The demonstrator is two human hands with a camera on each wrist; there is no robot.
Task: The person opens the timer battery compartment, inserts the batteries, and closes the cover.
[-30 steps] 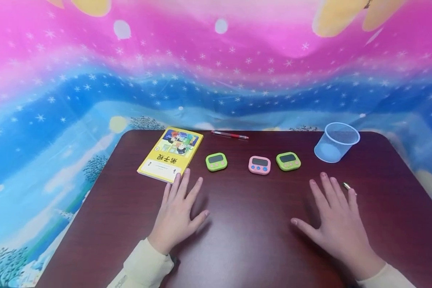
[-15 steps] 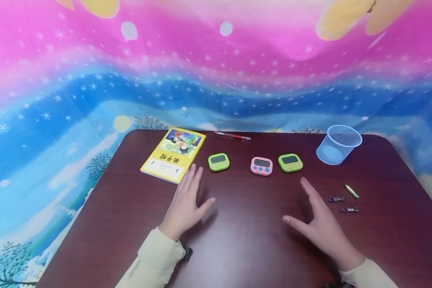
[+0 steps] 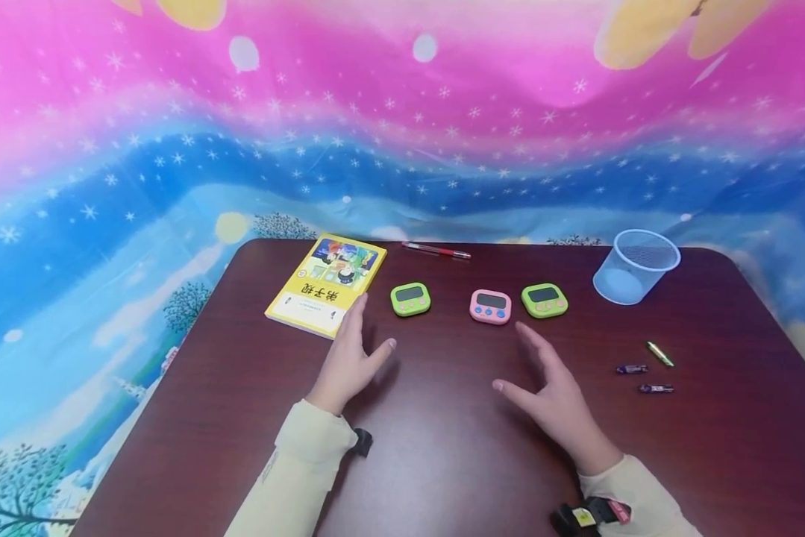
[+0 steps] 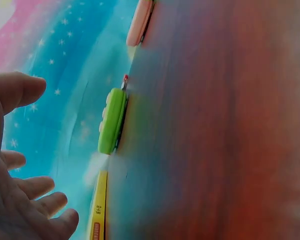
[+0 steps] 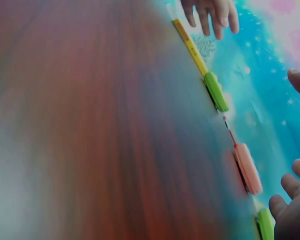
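Observation:
My left hand (image 3: 350, 361) is held over the table with its thumb spread and nothing in it, fingertips overlapping the near right corner of the yellow book (image 3: 310, 314) in the head view. Right of that book lies a green digital timer (image 3: 410, 299), seen edge-on in the left wrist view as a green block (image 4: 111, 121). My right hand (image 3: 558, 395), also holding nothing, has its fingers extended just below the pink timer (image 3: 490, 306) and a second green timer (image 3: 544, 300). In the right wrist view the pink timer (image 5: 247, 168) stands out near its fingers.
A red pen (image 3: 436, 250) lies along the table's far edge. At the back right stands a light blue mesh pen holder (image 3: 636, 267). Two dark batteries (image 3: 656, 388) and a green-gold one (image 3: 660, 353) lie at the right. A patterned cloth (image 3: 402, 149) hangs behind the table (image 3: 442, 462).
Both hands have turned from palms down to thumbs up. The right hand has moved left, uncovering the two dark batteries; the left hand has shifted slightly right and away from me.

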